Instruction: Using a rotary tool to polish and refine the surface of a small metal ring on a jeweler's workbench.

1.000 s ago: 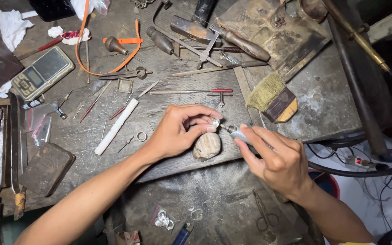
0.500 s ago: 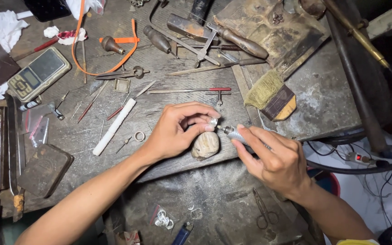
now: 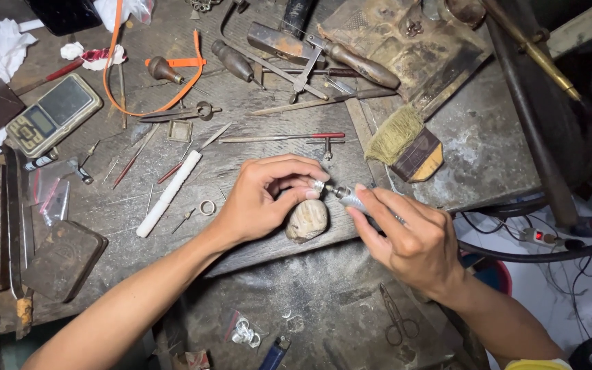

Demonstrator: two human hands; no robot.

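- Left hand (image 3: 262, 202) curled over the middle of the workbench (image 3: 488, 157), thumb and fingertips pinched on something tiny at the tip of the rotary handpiece (image 3: 340, 194); too small to tell what, perhaps a small ring or bit.
- Right hand (image 3: 412, 240) wrapped around the silver handpiece, thumb and forefinger pressed on its barrel, tip aimed left toward the left fingertips.
- Both hands meeting just above the rounded wooden bench peg (image 3: 307, 220), pale and worn, jutting from the bench edge, right under the pinch.
- Small metal ring (image 3: 206, 207) lying flat on the bench just left of the left hand, apart from it.
- White rod (image 3: 168, 194) slanted on the bench, left of the ring.
- Flat brush (image 3: 405, 140) with tan bristles and a dark handle resting above the right hand, near but not touching.
- Red-handled needle tool (image 3: 282, 137) lying level above the left hand.
- Pocket scale (image 3: 53, 113) at the far left, well apart from the hands.
- Orange strap (image 3: 173, 65) looped near the top left.
- Small scissors (image 3: 395, 318) on the lower tray, below the right wrist.
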